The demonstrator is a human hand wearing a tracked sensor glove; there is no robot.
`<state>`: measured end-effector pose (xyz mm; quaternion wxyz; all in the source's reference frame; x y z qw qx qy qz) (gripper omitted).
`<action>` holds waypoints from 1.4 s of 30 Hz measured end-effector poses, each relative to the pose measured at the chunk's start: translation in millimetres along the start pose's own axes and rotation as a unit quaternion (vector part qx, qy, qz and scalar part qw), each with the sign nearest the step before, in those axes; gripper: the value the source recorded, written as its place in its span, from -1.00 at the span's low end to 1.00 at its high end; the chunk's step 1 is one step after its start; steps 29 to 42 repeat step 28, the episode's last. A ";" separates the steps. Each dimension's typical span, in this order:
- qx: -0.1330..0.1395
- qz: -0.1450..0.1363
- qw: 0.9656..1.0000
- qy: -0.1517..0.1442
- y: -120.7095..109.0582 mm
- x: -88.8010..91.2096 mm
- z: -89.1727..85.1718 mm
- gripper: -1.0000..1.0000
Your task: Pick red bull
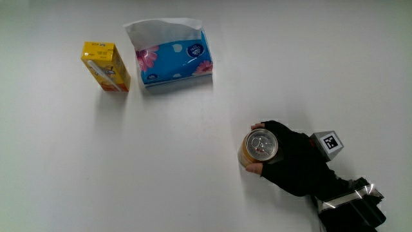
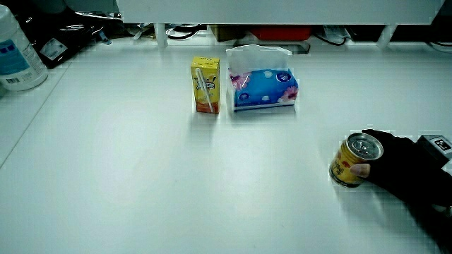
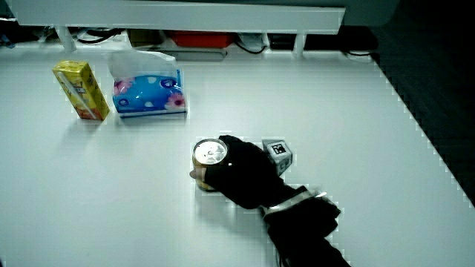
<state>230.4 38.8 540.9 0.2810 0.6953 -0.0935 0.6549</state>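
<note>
A white table (image 1: 96, 174) carries a yellow carton (image 1: 106, 67) and a tissue box (image 1: 172, 59) standing close together, and a can (image 1: 260, 149) nearer the person, well apart from both.

A yellow juice carton (image 1: 106, 66) stands upright on the white table (image 1: 161, 161), just beside a blue flowered tissue box (image 1: 174, 58) with a white tissue poking out, while a white plastic bottle (image 2: 15, 56) sits well apart from the carton, at the table's edge.
</note>
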 end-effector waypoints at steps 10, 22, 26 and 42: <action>0.015 0.019 1.000 -0.006 -1.1 -8.2 -1.2 1.00; 0.041 0.093 0.993 -0.055 24.5 -55.5 15.7 1.00; 0.059 0.092 0.992 -0.066 38.6 -67.8 19.2 1.00; 0.064 0.089 0.992 -0.055 45.0 -75.7 17.9 1.00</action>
